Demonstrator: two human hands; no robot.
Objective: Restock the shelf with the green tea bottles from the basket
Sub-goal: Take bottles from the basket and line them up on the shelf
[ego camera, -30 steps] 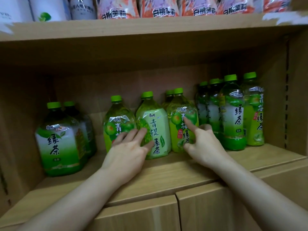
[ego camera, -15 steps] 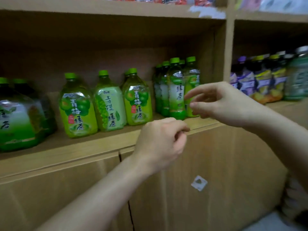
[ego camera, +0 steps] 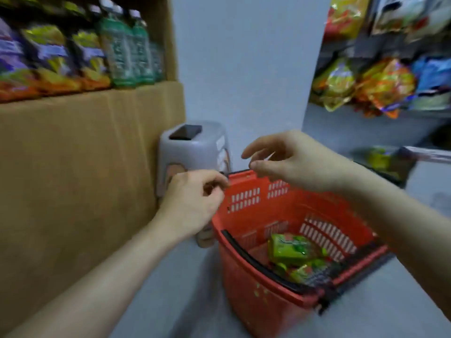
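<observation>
A red plastic basket [ego camera: 246,198] stands on the grey floor, low and right of centre. Green tea bottles [ego camera: 290,248] lie on their sides in its bottom. My left hand [ego camera: 192,201] hovers beside the basket's left rim, fingers loosely curled, holding nothing. My right hand [ego camera: 290,162] hangs above the basket's far rim, fingers relaxed and empty. The green tea shelf is out of view; only the wooden shelf unit's right end [ego camera: 80,152] shows at left.
Purple, yellow and green bottles [ego camera: 117,45] stand on the shelf at top left. A grey plastic stool [ego camera: 195,147] with a dark phone [ego camera: 186,131] on it stands by the wall behind the basket. Snack bags [ego camera: 380,81] fill racks at right.
My view has swung right and down from the green tea shelf to the basket on the floor. Both hands have left the shelved bottles and now hover empty over the basket.
</observation>
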